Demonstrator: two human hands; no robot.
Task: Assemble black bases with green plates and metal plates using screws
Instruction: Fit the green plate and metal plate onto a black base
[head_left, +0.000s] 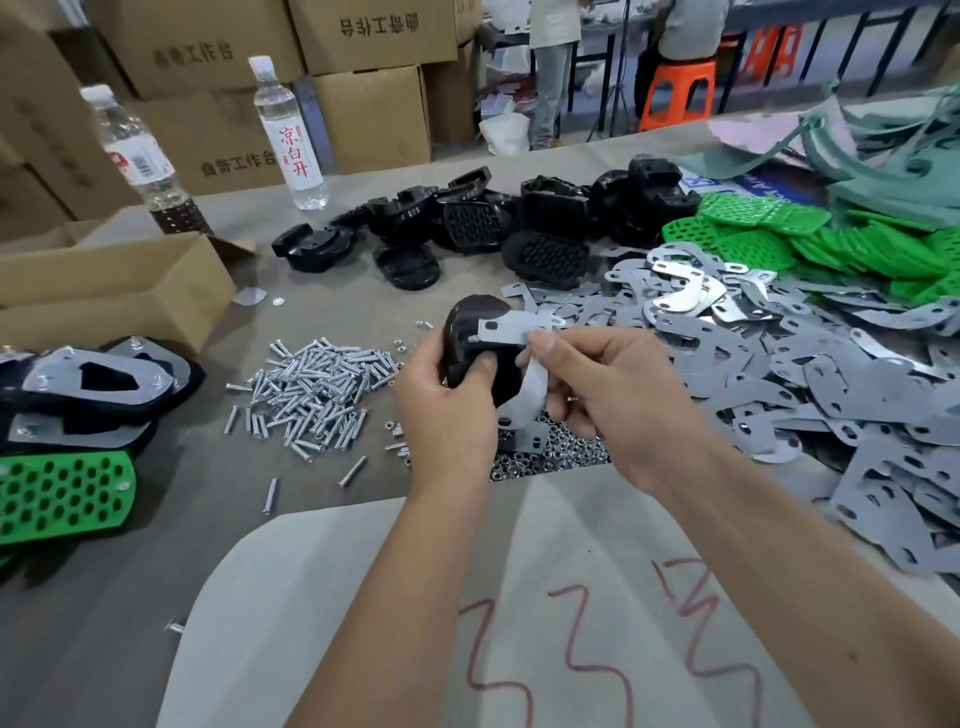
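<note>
Black base (470, 332) glossy, rounded, held up above table, tilted on edge. Curved grey metal plate (511, 332) laid against its face, second curved strip (530, 395) hanging down below it. Loose black bases (493, 223) piled at far centre, some showing grid undersides. Green plates (810, 239), perforated, heaped far right. Metal plates (805, 374) spread in big pile on right. Screws (317, 389) silver, scattered heap left of centre. Nuts (550, 457) small pile near centre. Finished assemblies (88, 395) stacked at left edge, one green-side up (62, 493).
</note>
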